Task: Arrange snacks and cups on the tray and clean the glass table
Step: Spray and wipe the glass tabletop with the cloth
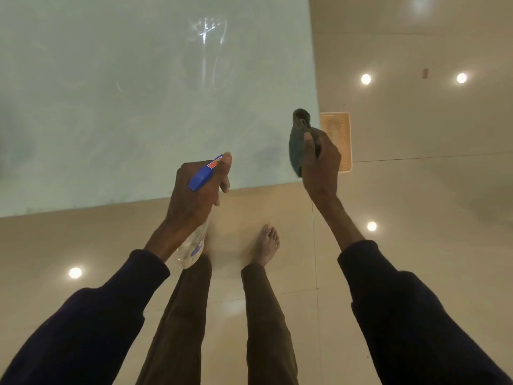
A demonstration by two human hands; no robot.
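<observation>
The glass table (125, 107) fills the upper left, its surface smeared and streaked. My left hand (194, 195) grips a clear spray bottle (191, 248) with a blue nozzle head, held over the table's near edge and pointing at the glass. My right hand (319, 165) holds a bunched dark grey cloth (297, 143) above the table's right corner. An orange perforated tray (341, 140) lies on the floor just past that corner, partly hidden behind my right hand. No snacks or cups are in view.
Glossy beige floor tiles (416, 190) surround the table and reflect several ceiling lights. My legs and a bare foot (266, 243) stand close to the table's near edge.
</observation>
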